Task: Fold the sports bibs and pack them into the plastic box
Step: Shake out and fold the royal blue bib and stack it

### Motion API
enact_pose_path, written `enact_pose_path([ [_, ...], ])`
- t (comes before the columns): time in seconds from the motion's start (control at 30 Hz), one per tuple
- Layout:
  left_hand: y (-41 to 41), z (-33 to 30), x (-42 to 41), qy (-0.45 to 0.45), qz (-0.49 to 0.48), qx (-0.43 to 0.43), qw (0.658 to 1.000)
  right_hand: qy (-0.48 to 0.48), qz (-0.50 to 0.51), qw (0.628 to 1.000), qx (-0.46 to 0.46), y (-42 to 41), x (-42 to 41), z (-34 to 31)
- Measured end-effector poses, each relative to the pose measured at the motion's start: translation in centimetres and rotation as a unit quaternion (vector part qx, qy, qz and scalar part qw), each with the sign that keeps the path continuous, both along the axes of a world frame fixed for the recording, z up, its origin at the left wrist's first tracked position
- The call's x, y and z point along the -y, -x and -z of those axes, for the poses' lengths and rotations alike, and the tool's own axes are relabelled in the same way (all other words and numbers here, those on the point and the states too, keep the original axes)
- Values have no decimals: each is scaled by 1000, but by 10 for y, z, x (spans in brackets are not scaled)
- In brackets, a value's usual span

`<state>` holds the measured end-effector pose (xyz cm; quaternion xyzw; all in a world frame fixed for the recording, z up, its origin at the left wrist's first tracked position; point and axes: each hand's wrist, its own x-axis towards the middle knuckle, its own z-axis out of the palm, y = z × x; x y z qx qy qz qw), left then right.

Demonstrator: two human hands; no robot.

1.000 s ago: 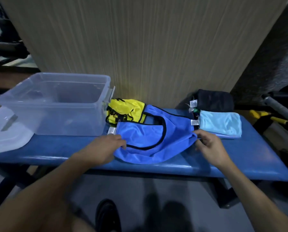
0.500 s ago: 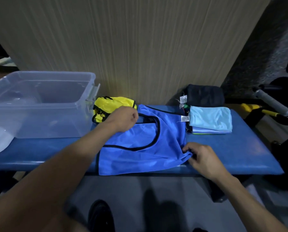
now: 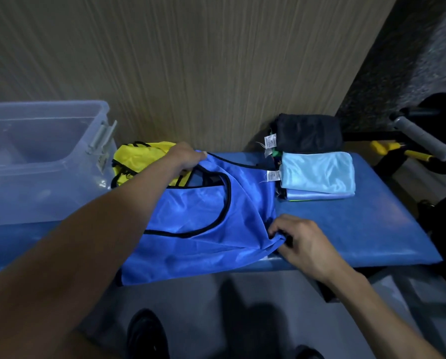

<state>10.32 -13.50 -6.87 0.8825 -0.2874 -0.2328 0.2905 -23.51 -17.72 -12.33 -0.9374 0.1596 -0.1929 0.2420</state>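
Two hands pinch the slick blue bib (image 3: 206, 216): left hand (image 3: 184, 156) its far strap, right hand (image 3: 299, 242) its gathered corner.

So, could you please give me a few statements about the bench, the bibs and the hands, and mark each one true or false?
1. The left hand grips the far edge of the blue bib. True.
2. The right hand rests flat on the folded stack. False: it pinches the blue bib's near right corner.
3. A yellow bib lies between the plastic box and the blue bib. True.
4. The blue bib is already in the box. False: it lies spread on the bench.
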Motion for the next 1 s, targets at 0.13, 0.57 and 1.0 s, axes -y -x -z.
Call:
enact_pose_path([
  [0.13, 14, -36, -11, 152, -19, -122, 981, -2, -16, 999, -28, 5, 0, -8],
  [0.57, 75, -108, -68, 304, 34, -76, 949, 15, 107, 993, -45, -1, -19, -36],
  [1.0, 56, -19, -150, 267, -124, -147, 944, 83, 72, 987, -120, -48, -63, -23],
])
